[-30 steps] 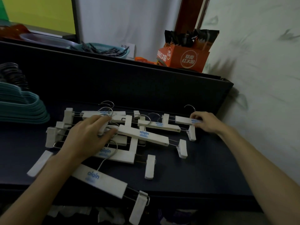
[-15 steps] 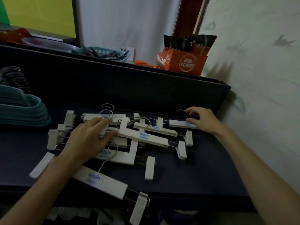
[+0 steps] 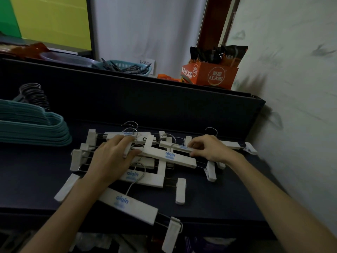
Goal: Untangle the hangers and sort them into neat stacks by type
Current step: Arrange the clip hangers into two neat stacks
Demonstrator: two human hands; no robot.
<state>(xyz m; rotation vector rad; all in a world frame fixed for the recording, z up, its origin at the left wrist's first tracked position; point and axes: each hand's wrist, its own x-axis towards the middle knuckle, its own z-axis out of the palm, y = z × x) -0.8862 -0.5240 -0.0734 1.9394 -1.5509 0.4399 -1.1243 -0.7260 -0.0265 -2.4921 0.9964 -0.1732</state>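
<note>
1. Working the tangled white clip hangers (image 3: 165,157) apart on the dark table (image 3: 228,194); advising lifting one bar free while pinning the rest, minding snagged hooks.
2. Left hand (image 3: 113,157) is lying flat, fingers extended, pressing the pile; right hand (image 3: 207,147) is pinching a hanger bar; teal hanger stack (image 3: 34,128) is sitting well apart, left.

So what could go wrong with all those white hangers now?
The white clip hangers lie crossed, hooks threaded among bars, so pulling the one the right hand pinches may drag others along. The left hand presses the pile, which helps. The nearest hanger pokes past the table edge and might get knocked off.
</note>
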